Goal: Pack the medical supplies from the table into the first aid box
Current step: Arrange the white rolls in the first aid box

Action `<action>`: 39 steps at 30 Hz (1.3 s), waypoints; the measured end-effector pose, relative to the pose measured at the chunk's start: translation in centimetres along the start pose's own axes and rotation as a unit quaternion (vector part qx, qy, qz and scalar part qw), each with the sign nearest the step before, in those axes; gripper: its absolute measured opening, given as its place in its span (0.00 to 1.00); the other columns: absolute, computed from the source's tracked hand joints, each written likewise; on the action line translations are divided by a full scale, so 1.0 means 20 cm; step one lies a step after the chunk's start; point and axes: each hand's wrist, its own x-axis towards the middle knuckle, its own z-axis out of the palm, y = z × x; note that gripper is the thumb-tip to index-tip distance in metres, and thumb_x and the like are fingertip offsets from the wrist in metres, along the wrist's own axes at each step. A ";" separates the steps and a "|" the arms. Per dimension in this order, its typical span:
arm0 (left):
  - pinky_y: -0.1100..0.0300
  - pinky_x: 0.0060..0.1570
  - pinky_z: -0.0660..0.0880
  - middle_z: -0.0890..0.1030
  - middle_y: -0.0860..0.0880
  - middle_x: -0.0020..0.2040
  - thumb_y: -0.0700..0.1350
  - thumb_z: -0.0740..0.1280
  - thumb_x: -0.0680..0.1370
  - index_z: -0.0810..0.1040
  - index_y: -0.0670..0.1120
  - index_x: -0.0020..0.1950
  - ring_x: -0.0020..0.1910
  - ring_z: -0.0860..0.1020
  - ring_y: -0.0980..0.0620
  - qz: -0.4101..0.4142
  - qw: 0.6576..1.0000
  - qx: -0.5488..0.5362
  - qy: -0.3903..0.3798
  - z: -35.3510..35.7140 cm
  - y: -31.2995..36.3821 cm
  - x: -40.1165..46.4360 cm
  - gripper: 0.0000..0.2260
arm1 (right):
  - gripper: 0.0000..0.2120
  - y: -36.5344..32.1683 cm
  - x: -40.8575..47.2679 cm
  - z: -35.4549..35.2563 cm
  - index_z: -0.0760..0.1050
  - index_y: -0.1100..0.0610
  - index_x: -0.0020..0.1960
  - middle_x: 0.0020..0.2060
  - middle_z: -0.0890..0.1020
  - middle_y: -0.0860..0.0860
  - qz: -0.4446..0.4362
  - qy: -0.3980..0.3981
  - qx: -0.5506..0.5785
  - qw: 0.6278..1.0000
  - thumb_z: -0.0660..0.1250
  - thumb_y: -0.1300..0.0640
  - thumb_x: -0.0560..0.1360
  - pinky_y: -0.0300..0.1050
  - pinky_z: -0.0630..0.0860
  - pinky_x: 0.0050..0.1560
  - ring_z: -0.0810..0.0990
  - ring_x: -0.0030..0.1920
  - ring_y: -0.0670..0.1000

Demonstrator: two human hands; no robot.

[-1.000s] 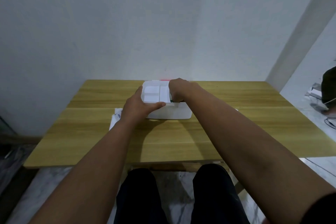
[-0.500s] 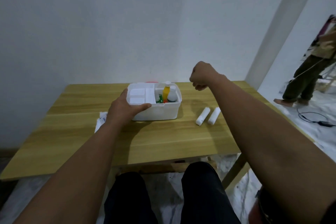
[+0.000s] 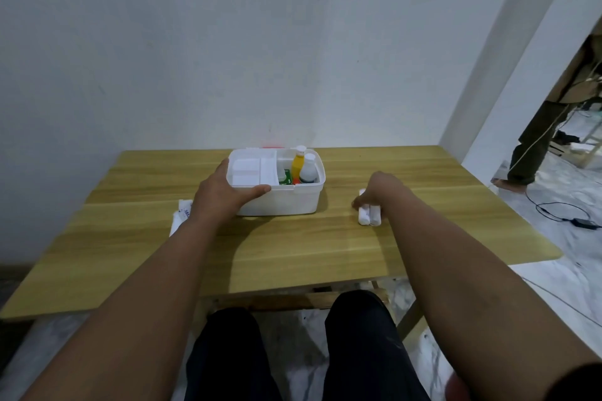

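The white first aid box [image 3: 286,202] stands open in the middle of the wooden table [image 3: 293,247]. A white tray fills its left half; a yellow bottle [image 3: 297,163], a white-capped bottle [image 3: 308,169] and a green item stand in its right half. My left hand [image 3: 224,194] grips the box's front left rim, thumb over the edge. To the right of the box lie two white bandage rolls [image 3: 369,214] side by side. My right hand [image 3: 379,190] rests on top of the rolls with fingers curled over their far ends.
White paper packets [image 3: 182,212] lie on the table left of the box, partly hidden by my left forearm. A white wall runs behind the table. At the far right a person's leg [image 3: 534,146] stands on the floor near a black cable [image 3: 560,215].
My right hand left the box, rose, then dropped to the right onto the two bandage rolls. My left hand kept its hold on the box. The view swung to the right.
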 end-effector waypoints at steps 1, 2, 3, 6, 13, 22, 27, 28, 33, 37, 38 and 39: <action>0.45 0.63 0.77 0.77 0.52 0.71 0.67 0.80 0.64 0.69 0.56 0.77 0.68 0.75 0.46 0.000 1.000 0.001 -0.002 0.00 0.00 0.00 0.45 | 0.20 -0.01 0.00 0.01 0.76 0.57 0.44 0.40 0.81 0.50 -0.008 0.023 -0.005 1.000 0.77 0.41 0.72 0.46 0.78 0.47 0.82 0.43 0.52; 0.44 0.63 0.78 0.77 0.52 0.71 0.68 0.79 0.64 0.69 0.57 0.77 0.68 0.75 0.46 0.000 1.000 0.002 -0.005 0.00 0.00 0.00 0.45 | 0.20 -0.02 0.00 0.02 0.74 0.56 0.41 0.37 0.79 0.49 -0.015 0.044 -0.005 0.999 0.77 0.41 0.72 0.46 0.75 0.41 0.79 0.38 0.51; 0.43 0.63 0.78 0.77 0.53 0.71 0.68 0.79 0.64 0.68 0.57 0.77 0.68 0.75 0.46 -0.001 1.000 0.003 -0.008 0.00 0.00 0.00 0.45 | 0.20 -0.03 0.00 0.03 0.72 0.55 0.39 0.36 0.77 0.49 -0.022 0.060 -0.003 0.998 0.77 0.42 0.72 0.46 0.73 0.39 0.77 0.36 0.50; 0.43 0.63 0.78 0.78 0.53 0.70 0.71 0.78 0.61 0.68 0.57 0.77 0.68 0.75 0.46 -0.006 1.000 0.005 -0.009 0.00 -0.01 0.00 0.48 | 0.17 -0.02 0.02 0.06 0.71 0.54 0.38 0.38 0.78 0.51 -0.036 0.085 0.011 0.996 0.78 0.47 0.71 0.46 0.74 0.40 0.80 0.41 0.54; 0.43 0.63 0.78 0.78 0.54 0.70 0.74 0.77 0.58 0.68 0.57 0.77 0.68 0.75 0.46 -0.008 1.000 -0.004 -0.011 -0.01 -0.02 0.01 0.51 | 0.13 -0.01 0.00 -0.03 0.76 0.58 0.44 0.42 0.84 0.54 -0.084 0.140 0.155 0.974 0.74 0.49 0.70 0.48 0.81 0.41 0.84 0.42 0.56; 0.46 0.60 0.78 0.77 0.51 0.71 0.67 0.79 0.64 0.68 0.55 0.78 0.67 0.75 0.45 -0.001 1.000 0.011 -0.007 0.00 -0.01 0.01 0.45 | 0.20 -0.27 -0.19 -0.31 0.77 0.58 0.64 0.56 0.82 0.57 -0.204 0.082 0.483 0.848 0.73 0.56 0.73 0.56 0.87 0.40 0.87 0.49 0.58; 0.43 0.61 0.79 0.77 0.50 0.71 0.69 0.79 0.63 0.68 0.55 0.78 0.67 0.75 0.44 -0.006 1.000 0.004 -0.013 0.00 -0.01 0.01 0.47 | 0.16 -0.36 -0.22 -0.23 0.80 0.64 0.60 0.55 0.84 0.59 -0.208 0.058 0.464 0.859 0.76 0.60 0.73 0.57 0.87 0.43 0.87 0.50 0.60; 0.44 0.61 0.78 0.77 0.51 0.71 0.68 0.79 0.63 0.68 0.55 0.78 0.67 0.75 0.45 -0.005 1.000 0.001 -0.012 0.00 -0.01 0.01 0.47 | 0.20 -0.37 -0.22 -0.20 0.79 0.64 0.63 0.56 0.83 0.58 -0.206 0.068 0.465 0.858 0.76 0.60 0.73 0.57 0.87 0.45 0.86 0.52 0.60; 0.47 0.59 0.78 0.77 0.50 0.71 0.66 0.80 0.65 0.69 0.54 0.78 0.67 0.75 0.45 0.000 1.000 -0.007 -0.010 0.00 0.00 0.01 0.45 | 0.21 -0.39 -0.23 -0.09 0.80 0.60 0.63 0.50 0.81 0.50 -0.237 0.197 0.429 0.849 0.78 0.55 0.72 0.50 0.82 0.52 0.83 0.52 0.53; 0.51 0.56 0.76 0.78 0.51 0.70 0.65 0.80 0.65 0.70 0.55 0.77 0.66 0.75 0.46 0.008 1.000 -0.011 -0.009 0.00 0.00 0.01 0.43 | 0.18 -0.37 -0.26 0.00 0.80 0.57 0.58 0.52 0.84 0.51 -0.267 0.261 0.349 0.860 0.78 0.51 0.73 0.44 0.76 0.48 0.79 0.48 0.48; 0.51 0.55 0.76 0.78 0.51 0.70 0.65 0.80 0.65 0.70 0.55 0.76 0.66 0.75 0.46 0.010 1.000 -0.012 -0.007 0.00 0.00 0.01 0.43 | 0.18 -0.36 -0.26 0.03 0.80 0.57 0.57 0.52 0.85 0.51 -0.271 0.268 0.339 0.860 0.78 0.51 0.73 0.46 0.78 0.48 0.80 0.48 0.49; 0.52 0.55 0.75 0.78 0.52 0.69 0.65 0.81 0.65 0.70 0.55 0.76 0.66 0.75 0.46 0.011 1.000 -0.013 -0.005 0.00 0.00 0.01 0.43 | 0.17 -0.35 -0.26 0.06 0.79 0.57 0.57 0.51 0.85 0.51 -0.272 0.276 0.332 0.860 0.78 0.50 0.73 0.48 0.80 0.49 0.81 0.49 0.51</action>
